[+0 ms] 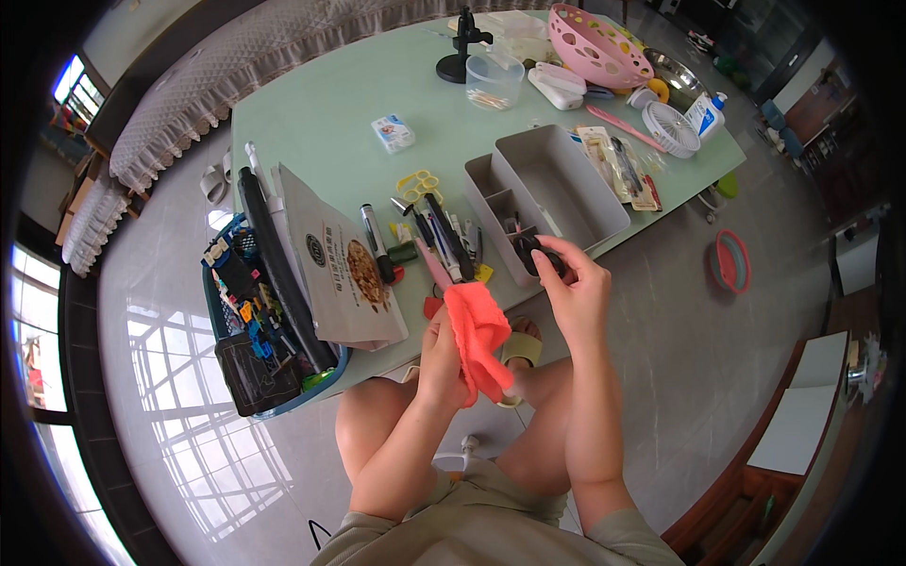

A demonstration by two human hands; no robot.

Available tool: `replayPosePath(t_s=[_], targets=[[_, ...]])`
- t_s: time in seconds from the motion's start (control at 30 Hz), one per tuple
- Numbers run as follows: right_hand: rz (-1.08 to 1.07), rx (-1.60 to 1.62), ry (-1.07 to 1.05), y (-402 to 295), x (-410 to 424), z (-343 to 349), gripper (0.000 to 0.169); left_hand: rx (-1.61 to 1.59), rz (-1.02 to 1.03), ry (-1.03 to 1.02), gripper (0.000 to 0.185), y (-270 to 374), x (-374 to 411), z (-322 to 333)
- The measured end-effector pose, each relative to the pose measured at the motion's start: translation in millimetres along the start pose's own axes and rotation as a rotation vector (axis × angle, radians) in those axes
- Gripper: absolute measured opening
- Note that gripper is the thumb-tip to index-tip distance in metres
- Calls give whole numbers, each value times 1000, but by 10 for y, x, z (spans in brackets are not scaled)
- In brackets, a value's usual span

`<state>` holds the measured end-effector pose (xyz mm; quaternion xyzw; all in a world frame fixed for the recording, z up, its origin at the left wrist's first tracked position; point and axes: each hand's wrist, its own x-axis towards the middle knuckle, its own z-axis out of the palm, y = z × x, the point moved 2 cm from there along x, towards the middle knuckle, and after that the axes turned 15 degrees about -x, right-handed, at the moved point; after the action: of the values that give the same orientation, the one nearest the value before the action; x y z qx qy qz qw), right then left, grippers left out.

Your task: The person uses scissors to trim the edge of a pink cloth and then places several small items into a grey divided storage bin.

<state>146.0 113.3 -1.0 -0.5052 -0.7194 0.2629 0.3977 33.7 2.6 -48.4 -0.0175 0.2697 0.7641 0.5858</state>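
My left hand (pixel 442 354) grips a bright coral cloth (pixel 478 332) in front of the table edge. At the near corner of a grey compartment organizer (pixel 566 177), my right hand (pixel 577 290) holds a small black object (pixel 538 258) between thumb and fingers; its exact kind cannot be told. A small dark item stands in the organizer's middle small compartment. Left of the organizer lie pens, a black-and-silver marker (pixel 376 244), a pink pen-like item (pixel 433 262) and a yellow ring-shaped item (pixel 419 186).
A basket of toy parts (pixel 233 318) and a paper bag (pixel 340 276) stand at the table's left. Farther back are a clear cup (pixel 494 81), a black stand (pixel 463 49), a pink basket (pixel 598 46), a white fan (pixel 671 129) and a lotion bottle (pixel 706 117).
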Motion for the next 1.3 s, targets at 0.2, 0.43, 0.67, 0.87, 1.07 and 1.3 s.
replayPosePath(t_s=[0.2,0.43,0.67,0.87,1.07,1.3], targets=[[-90,-147,43,-64,-11,-47,20,-7,-33,-25,25,-45,-28,-64],[-279,-74,204,-211,-68,-86,19,-93,6,71,22,-114,-101,-33],[-599,-189,-56,-337,-212,225,12,-187,-22,116,24,-117,-147,-117],[-570,-184,-126,-376,-249,336,11,-200,54,154,26,-39,-143,-150],[-349,-288,-377,-262,-272,544,11,-206,228,248,28,159,-144,-119],[-395,-535,-394,-242,-281,776,23,-224,165,196,26,235,-101,-99]])
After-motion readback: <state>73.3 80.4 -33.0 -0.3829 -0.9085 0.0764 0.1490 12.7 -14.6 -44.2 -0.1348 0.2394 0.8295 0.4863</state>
